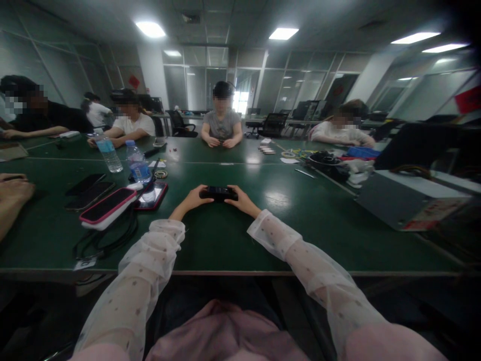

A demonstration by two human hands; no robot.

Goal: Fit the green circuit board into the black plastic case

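Observation:
My left hand (pixel 194 198) and my right hand (pixel 241 199) grip the two ends of a small dark handheld device (pixel 218 193) just above the green table (pixel 225 240). Faint markings or a screen show along its top; its exact kind is unclear. Fingers of both hands curl behind it, partly hidden, with the thumbs on the near side. To the left of my left hand lie a phone with a red rim (pixel 153 195) and a pink-edged phone (pixel 108 205) on a white block.
Two water bottles (pixel 138 163) stand at the left, near dark phones (pixel 88 184) and black cables (pixel 108 238). A grey metal box (pixel 394 200) sits at the right, beside a black cable bundle (pixel 326 165) and a pen (pixel 305 173). Several people sit around the table.

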